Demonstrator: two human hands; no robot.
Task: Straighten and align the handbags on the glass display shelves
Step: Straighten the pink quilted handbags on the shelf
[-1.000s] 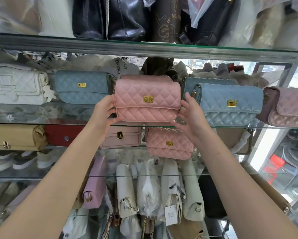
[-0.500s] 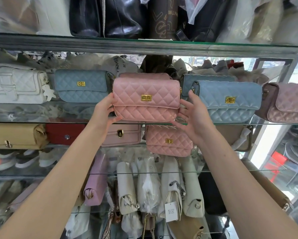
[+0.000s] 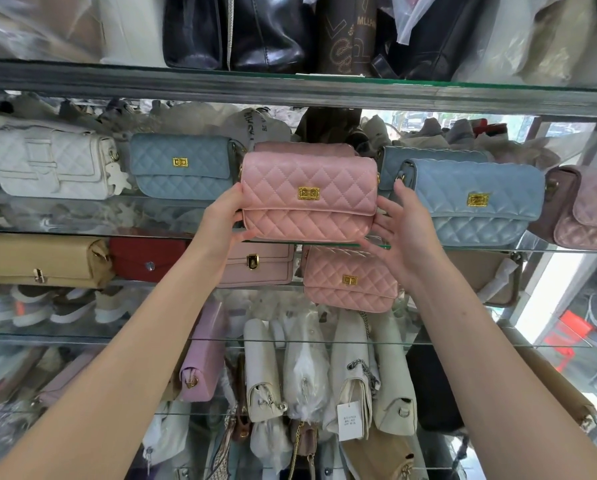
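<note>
Item 1, pink bag [image 3: 307, 199]: quilted, gold clasp at the middle of the flap, upright with its front facing me. I place it at the front edge of the middle glass shelf [image 3: 549, 251], about halfway along. I cannot tell whether its base sits on the glass or is lifted just clear.

Left grip [image 3: 226, 216]: a bare hand clamped on the bag's left end, with the thumb on the lower front corner and the fingers round behind.

Right grip [image 3: 402, 233]: a bare hand, apart, with its fingers spread and fairly straight against the bag's right end and the thumb near the lower corner.

Item 2, second pink bag [image 3: 304, 148]: directly behind the first, only its top showing.

Item 3, blue bag [image 3: 183, 168]: same shelf, just left of item 1 and set further back.

Item 4, large blue bag [image 3: 477, 202]: just right of item 1, at the front edge, with a further blue one [image 3: 428, 155] behind it.

Item 5, white bag [image 3: 51, 164]: towards the shelf's left end.

Item 6, mauve bag [image 3: 588, 209]: at the right end, cut off by the frame.

Shelf below, left to right: tan bag [image 3: 37, 259], red bag [image 3: 144, 259], pale bag [image 3: 259, 266], small pink quilted bag [image 3: 350, 278].

Shelf above: black bags [image 3: 234, 29].
</note>
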